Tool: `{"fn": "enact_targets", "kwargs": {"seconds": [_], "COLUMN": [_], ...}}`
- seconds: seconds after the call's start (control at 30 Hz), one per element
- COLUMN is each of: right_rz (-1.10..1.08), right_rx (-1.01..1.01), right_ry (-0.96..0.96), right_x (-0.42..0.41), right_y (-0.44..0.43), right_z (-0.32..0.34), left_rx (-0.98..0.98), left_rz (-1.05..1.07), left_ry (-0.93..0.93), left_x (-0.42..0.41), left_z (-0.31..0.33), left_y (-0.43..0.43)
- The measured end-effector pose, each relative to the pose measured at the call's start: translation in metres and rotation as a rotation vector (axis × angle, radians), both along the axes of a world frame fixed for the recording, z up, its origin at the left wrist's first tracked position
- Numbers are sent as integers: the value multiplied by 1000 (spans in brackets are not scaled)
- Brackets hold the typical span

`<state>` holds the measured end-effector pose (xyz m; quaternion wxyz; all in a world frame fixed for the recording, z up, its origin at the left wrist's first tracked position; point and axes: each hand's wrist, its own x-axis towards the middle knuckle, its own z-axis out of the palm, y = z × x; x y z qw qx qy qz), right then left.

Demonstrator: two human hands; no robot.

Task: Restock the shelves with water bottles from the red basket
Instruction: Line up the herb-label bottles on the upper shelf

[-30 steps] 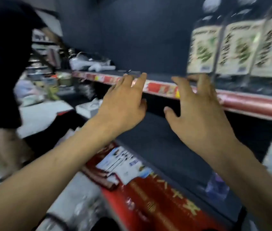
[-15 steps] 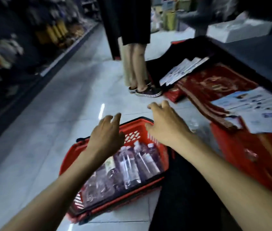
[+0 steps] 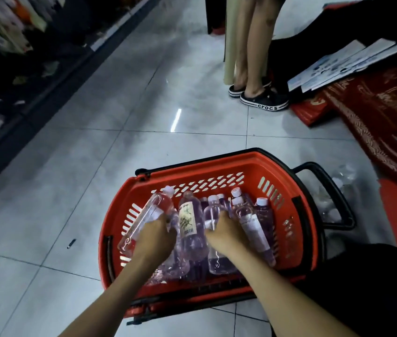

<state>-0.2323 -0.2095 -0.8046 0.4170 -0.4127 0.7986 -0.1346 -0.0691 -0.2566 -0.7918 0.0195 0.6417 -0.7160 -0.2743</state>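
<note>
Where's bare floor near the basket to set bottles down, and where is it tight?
Bare tiles left of the red basket, bar a small dark object; also between its far rim and the standing person's shoes. Crowded: the basket, packed with water bottles; loose bottles by its right side.

**Legible text: one word only.** "crocs" stands in dark lower-case letters on the white sole band of the dark clog (image 3: 265,102) at 1 o'clock.

Within the red basket (image 3: 216,164) at 6 o'clock, the labelled bottle (image 3: 192,244) between the hands bears a cream label (image 3: 187,221). It shows a script line, a leafy sprig and a barcode, but neither script nor digits resolve.

White labels or patches with illegible print appear on three more bottles:
- the tilted bottle (image 3: 144,215) gripped by the left hand (image 3: 154,235);
- the middle bottle (image 3: 213,211) gripped by the right hand (image 3: 226,233);
- the end bottle (image 3: 253,229) at that hand's 3 o'clock.

Leaflets (image 3: 343,64) at 2 o'clock: print too small to read.
</note>
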Motion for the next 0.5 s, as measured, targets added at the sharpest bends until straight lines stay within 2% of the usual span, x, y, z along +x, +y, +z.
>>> {"fn": "enact_targets", "kwargs": {"seconds": [0.1, 0.23, 0.5], "right_rz": [-77, 30, -49], "right_rx": [121, 336, 316], "right_ry": [-15, -127, -145], "right_x": [-12, -16, -23], "right_y": [-2, 1, 8], "right_z": [-12, -24, -21], "left_rx": [88, 126, 162], "left_rz": [-10, 20, 56], "left_ry": [6, -18, -109], "left_x": [-19, -37, -47], "left_z": [-18, -23, -30], "left_y": [9, 4, 10]}}
